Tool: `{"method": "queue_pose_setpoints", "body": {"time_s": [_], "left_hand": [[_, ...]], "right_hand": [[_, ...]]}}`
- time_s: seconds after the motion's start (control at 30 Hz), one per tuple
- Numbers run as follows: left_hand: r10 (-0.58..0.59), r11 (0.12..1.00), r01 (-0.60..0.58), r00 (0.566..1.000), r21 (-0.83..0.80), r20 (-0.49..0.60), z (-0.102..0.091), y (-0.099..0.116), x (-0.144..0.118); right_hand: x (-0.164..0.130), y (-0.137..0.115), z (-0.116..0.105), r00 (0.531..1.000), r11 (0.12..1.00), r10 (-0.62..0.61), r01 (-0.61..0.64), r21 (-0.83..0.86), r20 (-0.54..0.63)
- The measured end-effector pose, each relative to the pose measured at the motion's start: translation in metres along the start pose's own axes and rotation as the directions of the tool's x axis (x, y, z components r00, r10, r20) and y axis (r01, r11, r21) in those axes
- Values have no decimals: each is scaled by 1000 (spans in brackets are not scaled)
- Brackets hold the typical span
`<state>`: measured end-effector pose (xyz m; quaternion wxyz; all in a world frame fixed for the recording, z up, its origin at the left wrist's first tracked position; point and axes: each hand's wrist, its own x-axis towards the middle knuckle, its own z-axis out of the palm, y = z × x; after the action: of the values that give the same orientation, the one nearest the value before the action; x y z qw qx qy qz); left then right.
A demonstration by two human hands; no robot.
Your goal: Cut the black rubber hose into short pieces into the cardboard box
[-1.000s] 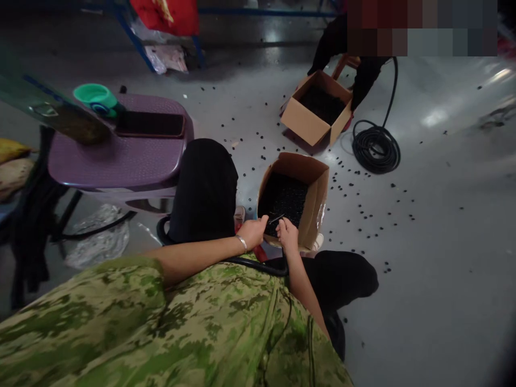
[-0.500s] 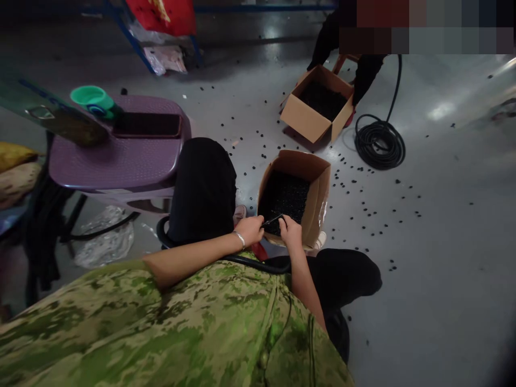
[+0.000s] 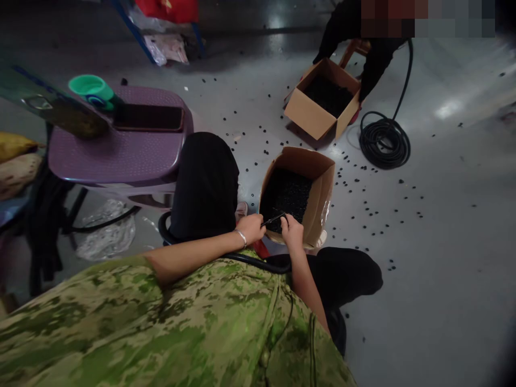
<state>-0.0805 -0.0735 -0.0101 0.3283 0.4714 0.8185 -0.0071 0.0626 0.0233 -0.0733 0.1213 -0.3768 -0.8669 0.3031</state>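
Note:
My left hand (image 3: 252, 228) and my right hand (image 3: 292, 232) meet over the near edge of an open cardboard box (image 3: 321, 189) filled with small black pieces. A thin dark tool or strip (image 3: 273, 219) runs between the two hands, and both pinch it. A black corrugated hose (image 3: 258, 263) crosses my lap just below the hands. A silver bangle sits on my left wrist. My black-clad knees flank the box.
A second cardboard box (image 3: 312, 118) stands further off, with another person's dark sleeves reaching to it. A coiled black hose (image 3: 385, 142) lies on the floor to its right. Black pieces are scattered over the grey floor. A purple stool (image 3: 116, 156) with a green cup (image 3: 92, 88) stands left.
Both hands stay together at the box edge on the thin dark piece. The view has tilted down a little, so everything sits slightly higher in the frame.

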Motion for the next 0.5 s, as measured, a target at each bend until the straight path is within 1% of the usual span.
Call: {"method": "queue_pose_setpoints", "body": {"time_s": [0.1,0.23,0.5], "left_hand": [[-2,1000,2,1000,1,-7,0,1,-1],[1,1000,-1,1000,8,1,-2,3,-4],[27,998,-29,999,49,33,-7,8,-10]], "right_hand": [[-1,-2,1,1000,999,-1,2,-32,28],[-1,-3,0,998,998,-37,40,-54,54],[0,-2,-4,985,994,-108,106,21,135]]}}
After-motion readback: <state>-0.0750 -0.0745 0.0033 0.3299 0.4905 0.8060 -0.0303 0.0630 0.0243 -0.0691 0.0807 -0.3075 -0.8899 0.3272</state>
